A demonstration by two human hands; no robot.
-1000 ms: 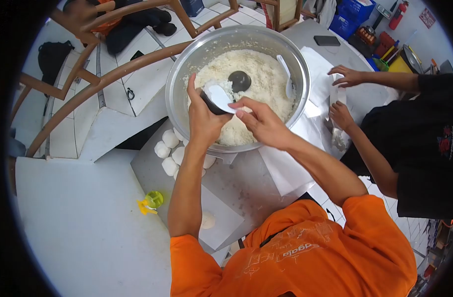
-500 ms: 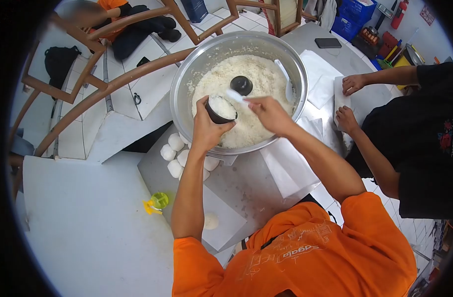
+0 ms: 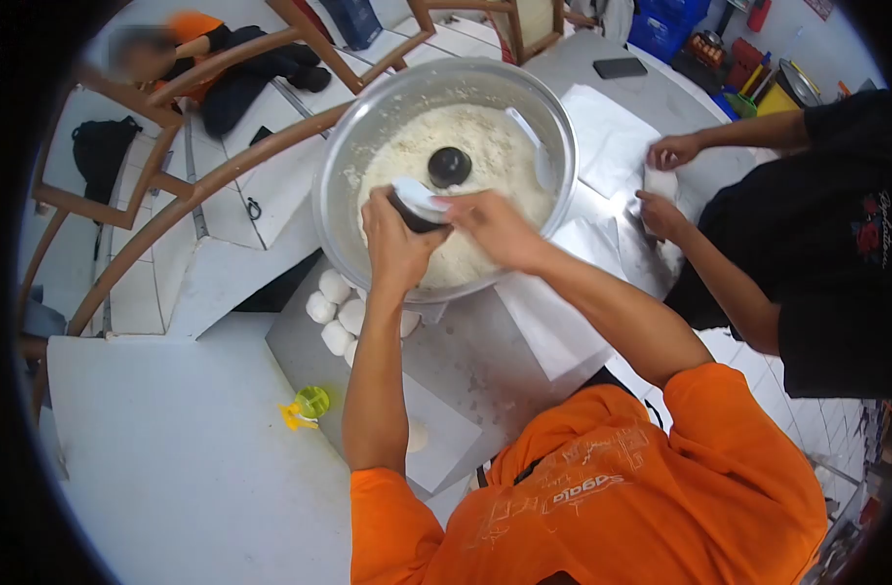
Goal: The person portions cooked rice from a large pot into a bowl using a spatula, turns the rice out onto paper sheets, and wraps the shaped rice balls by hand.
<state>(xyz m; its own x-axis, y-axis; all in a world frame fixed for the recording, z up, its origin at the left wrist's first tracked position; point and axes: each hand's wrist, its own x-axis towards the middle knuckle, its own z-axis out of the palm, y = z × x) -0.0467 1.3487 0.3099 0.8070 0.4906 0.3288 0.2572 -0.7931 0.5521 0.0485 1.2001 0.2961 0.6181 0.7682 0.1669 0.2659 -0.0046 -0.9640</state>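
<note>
My left hand point(image 3: 397, 244) is wrapped round a black cup point(image 3: 414, 219), held tilted over a big metal pot point(image 3: 565, 136) of white rice point(image 3: 480, 122). My right hand point(image 3: 493, 229) grips a white rice paddle point(image 3: 413, 190), its blade lying flat across the cup's mouth and hiding what is inside. In the middle of the rice sits a round black object point(image 3: 450, 167). A second white paddle point(image 3: 537, 151) leans against the pot's right inner wall.
White paper-wrapped bundles point(image 3: 336, 337) lie left of the pot, and paper sheets point(image 3: 553, 327) to its right. A yellow-green pump bottle point(image 3: 312, 401) stands nearby. A co-worker's hands point(image 3: 668, 216) handle a white bundle point(image 3: 660, 182). Someone sits beyond the brown railing point(image 3: 233, 156).
My right hand has brought the paddle onto the cup's mouth, covering the rice seen there before. The co-worker's hands now hold a rolled white bundle instead of resting on flat paper.
</note>
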